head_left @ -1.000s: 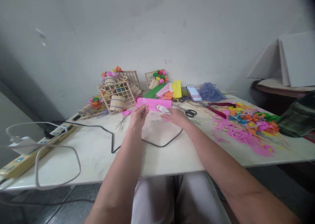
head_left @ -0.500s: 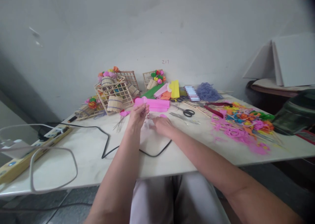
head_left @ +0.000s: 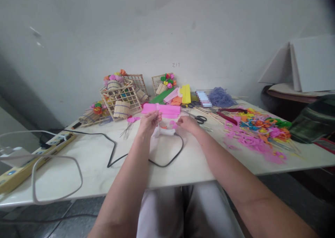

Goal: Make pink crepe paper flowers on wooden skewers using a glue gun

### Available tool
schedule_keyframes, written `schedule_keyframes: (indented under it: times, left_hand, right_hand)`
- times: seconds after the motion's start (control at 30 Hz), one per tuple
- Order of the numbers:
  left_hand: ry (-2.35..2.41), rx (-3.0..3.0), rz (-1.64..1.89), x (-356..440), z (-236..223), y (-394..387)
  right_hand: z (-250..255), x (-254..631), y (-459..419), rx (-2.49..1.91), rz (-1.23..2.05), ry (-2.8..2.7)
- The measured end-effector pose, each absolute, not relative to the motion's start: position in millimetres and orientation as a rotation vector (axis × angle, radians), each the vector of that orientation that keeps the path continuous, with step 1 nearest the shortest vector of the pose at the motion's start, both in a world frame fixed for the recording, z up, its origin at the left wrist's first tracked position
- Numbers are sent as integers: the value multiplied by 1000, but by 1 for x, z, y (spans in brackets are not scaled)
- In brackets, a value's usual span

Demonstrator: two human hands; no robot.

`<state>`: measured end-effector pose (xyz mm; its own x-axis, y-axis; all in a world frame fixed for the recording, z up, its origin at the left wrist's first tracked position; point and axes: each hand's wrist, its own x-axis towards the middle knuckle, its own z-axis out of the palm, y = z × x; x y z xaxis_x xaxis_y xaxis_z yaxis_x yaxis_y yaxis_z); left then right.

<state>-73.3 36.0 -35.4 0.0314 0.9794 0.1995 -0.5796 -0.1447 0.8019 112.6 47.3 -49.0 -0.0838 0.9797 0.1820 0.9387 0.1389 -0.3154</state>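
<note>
My left hand (head_left: 151, 122) pinches a thin wire stem (head_left: 158, 118) upright above the table; its tip is too faint to make out. Just below it, a white hot glue gun (head_left: 165, 131) lies on its side, its black cord (head_left: 180, 151) curving back over the tabletop. My right hand (head_left: 188, 123) is at the right of the glue gun, fingers curled together beside small pink paper pieces (head_left: 173, 123). Whether anything is between those fingers is hidden. Behind my hands lies folded pink crepe paper (head_left: 167, 110).
Stick baskets with paper flowers (head_left: 121, 102) stand at the back left. Black-handled scissors (head_left: 201, 119), red-handled pliers (head_left: 230, 115) and a heap of coloured paper scraps (head_left: 261, 130) lie to the right. A power strip (head_left: 34, 161) with looping cables occupies the left edge.
My right hand has let go of the glue gun and moved right, to the pink paper pieces. The glue gun now rests on the table. My left hand has shifted slightly right.
</note>
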Motion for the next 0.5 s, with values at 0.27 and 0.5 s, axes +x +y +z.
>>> schedule_keyframes:
  times: [0.27,0.5]
  left_hand:
    - [598,972,1439,-70,-38,36]
    - [610,1006,1405,-70,-41,38]
  right_hand:
    - [-56,104,54,-1968,272,-2107]
    - [-57,103,55,-1933,423,-2011]
